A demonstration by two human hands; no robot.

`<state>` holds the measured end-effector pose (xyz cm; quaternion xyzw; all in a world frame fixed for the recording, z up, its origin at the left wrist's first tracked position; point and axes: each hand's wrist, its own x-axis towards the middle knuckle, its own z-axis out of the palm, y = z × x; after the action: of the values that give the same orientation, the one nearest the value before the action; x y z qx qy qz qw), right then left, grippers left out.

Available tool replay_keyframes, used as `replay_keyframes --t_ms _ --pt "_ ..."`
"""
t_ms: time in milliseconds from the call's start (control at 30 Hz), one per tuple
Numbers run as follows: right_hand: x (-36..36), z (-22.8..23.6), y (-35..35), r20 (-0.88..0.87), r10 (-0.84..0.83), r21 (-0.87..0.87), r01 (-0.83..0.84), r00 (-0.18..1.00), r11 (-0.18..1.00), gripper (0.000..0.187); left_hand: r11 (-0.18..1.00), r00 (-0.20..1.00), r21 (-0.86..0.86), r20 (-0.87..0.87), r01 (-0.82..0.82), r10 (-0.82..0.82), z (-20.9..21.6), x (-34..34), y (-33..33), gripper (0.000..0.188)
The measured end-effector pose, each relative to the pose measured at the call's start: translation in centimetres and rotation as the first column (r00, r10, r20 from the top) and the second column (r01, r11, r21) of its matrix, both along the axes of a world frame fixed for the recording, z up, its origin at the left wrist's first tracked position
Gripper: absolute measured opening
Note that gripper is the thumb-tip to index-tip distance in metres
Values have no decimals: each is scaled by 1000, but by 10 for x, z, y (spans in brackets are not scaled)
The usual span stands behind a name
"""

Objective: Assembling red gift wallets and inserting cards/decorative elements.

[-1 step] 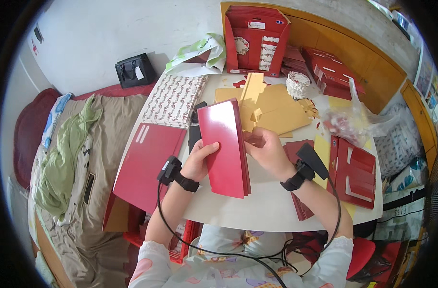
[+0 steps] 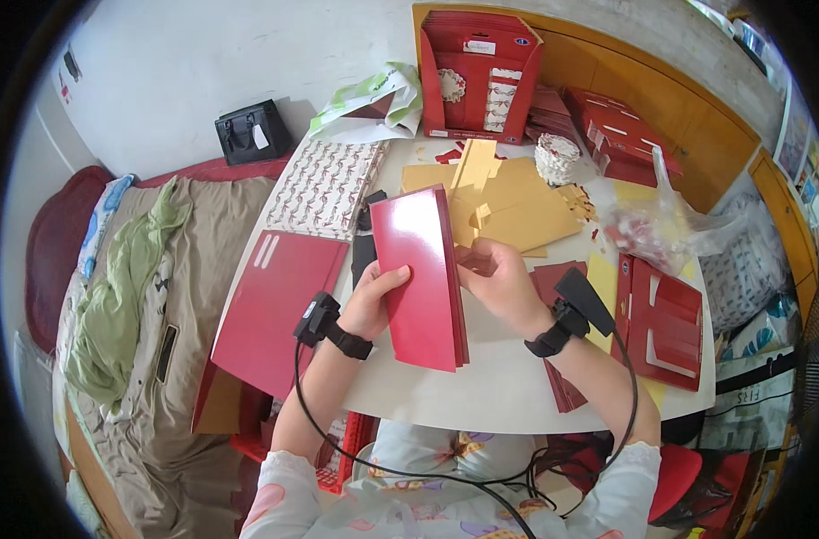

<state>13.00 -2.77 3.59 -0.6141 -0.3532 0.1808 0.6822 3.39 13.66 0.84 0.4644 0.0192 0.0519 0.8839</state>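
A folded glossy red cardboard piece (image 2: 418,278) is held upright over the table by my left hand (image 2: 369,301), thumb on its front face, other fingers behind it. At its right edge, my right hand (image 2: 499,278) is closed in a pinch. Just above these fingers rises a yellow cardboard strip (image 2: 469,175) with cut-out edges and a small bent flap; its lower end meets the fingertips. The exact grip is partly hidden. Flat yellow cardboard sheets (image 2: 540,211) lie behind.
On the white table (image 2: 409,395) lie a red sheet (image 2: 279,301) at left, a patterned stack (image 2: 324,189), and red die-cut cardboard (image 2: 665,341) at right. A red display box (image 2: 481,76), a white lacy roll (image 2: 557,159) and a plastic bag (image 2: 661,225) sit farther back.
The red piece and the yellow strip have shifted very slightly; both hands keep their places.
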Motion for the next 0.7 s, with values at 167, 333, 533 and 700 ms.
replay_keyframes --t_ms 167,333,533,700 --pt "3 -6 -1 -19 12 24 -12 1000 1000 10 1000 1000 -10 -4 13 -13 -2 2 -1 32" --pt "1 -2 -1 33 -39 -34 40 999 999 9 999 1000 -45 -20 3 -4 3 2 -4 30" --pt "-2 4 -2 106 -68 -56 74 992 996 10 994 999 -103 -25 40 -42 -3 4 -3 29" --pt "3 3 -4 175 -126 -86 142 977 986 10 987 999 -151 -21 46 -50 -4 3 -3 28"
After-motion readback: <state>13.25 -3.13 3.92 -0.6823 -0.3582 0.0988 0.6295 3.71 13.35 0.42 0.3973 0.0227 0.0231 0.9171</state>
